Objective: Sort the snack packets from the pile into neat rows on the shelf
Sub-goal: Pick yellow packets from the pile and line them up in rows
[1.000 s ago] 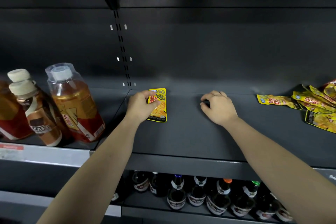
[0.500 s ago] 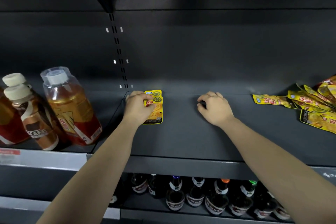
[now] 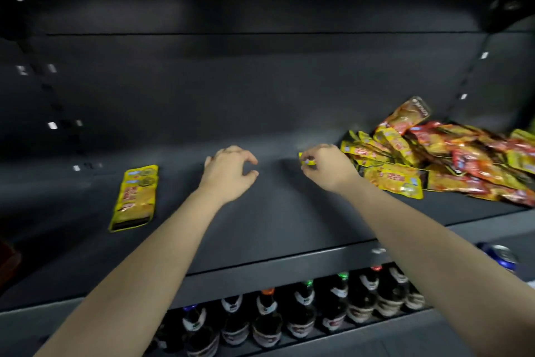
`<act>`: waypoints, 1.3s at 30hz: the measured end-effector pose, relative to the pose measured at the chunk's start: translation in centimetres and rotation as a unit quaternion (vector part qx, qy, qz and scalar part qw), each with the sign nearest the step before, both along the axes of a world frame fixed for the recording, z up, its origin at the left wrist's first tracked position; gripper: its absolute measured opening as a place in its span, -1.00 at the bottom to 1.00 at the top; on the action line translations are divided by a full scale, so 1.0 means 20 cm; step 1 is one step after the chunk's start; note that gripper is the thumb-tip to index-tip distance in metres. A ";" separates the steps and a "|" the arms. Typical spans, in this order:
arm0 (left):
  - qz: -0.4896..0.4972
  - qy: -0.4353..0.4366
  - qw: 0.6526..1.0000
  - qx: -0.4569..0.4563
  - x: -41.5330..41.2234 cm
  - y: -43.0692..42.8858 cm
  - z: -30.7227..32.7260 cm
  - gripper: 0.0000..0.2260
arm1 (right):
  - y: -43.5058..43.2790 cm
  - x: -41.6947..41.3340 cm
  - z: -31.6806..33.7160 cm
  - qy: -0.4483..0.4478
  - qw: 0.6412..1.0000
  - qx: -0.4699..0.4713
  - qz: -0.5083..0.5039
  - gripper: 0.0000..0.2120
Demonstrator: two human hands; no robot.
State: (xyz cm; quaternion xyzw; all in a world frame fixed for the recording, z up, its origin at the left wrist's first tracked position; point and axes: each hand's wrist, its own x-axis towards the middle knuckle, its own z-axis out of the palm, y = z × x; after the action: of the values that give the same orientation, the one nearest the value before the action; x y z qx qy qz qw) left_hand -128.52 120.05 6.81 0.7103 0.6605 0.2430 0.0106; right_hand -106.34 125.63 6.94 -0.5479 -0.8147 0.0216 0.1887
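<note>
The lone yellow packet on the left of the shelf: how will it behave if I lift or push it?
The lone yellow packet lies flat and thin, so it is probably light and floppy if lifted by an end. Its glossy film on the smooth shelf should slide readily. Being flat, it seems unlikely to roll.

Both forearms show bare along their whole length, as do the left hand (image 3: 228,175) and right hand (image 3: 330,172).

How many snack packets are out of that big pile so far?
2 that I can make out: a flat packet lies at the shelf's left, and a pinched packet sits in the right hand beside the pile. The flat one may hide another beneath.
</note>
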 end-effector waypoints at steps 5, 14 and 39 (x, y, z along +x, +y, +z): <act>-0.063 0.005 0.998 -0.022 0.47 0.16 0.00 -0.76 | 0.05 0.45 0.02 -0.027 0.998 -0.024 -0.049 -0.77; -0.073 0.002 0.997 -0.022 0.94 0.33 0.00 -0.76 | 0.11 0.86 0.07 -0.048 0.995 -0.090 -0.012 -0.56; -0.083 -0.407 0.909 -0.026 1.13 0.37 -0.03 -0.63 | 0.18 0.87 0.13 0.472 0.836 -0.264 0.095 -0.81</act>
State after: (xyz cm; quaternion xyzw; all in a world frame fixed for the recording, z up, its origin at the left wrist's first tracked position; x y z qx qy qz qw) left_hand -105.86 127.42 6.26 0.6020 0.5435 0.4916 0.3171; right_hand -88.93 129.25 9.57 -0.4203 -0.6383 0.5095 0.3954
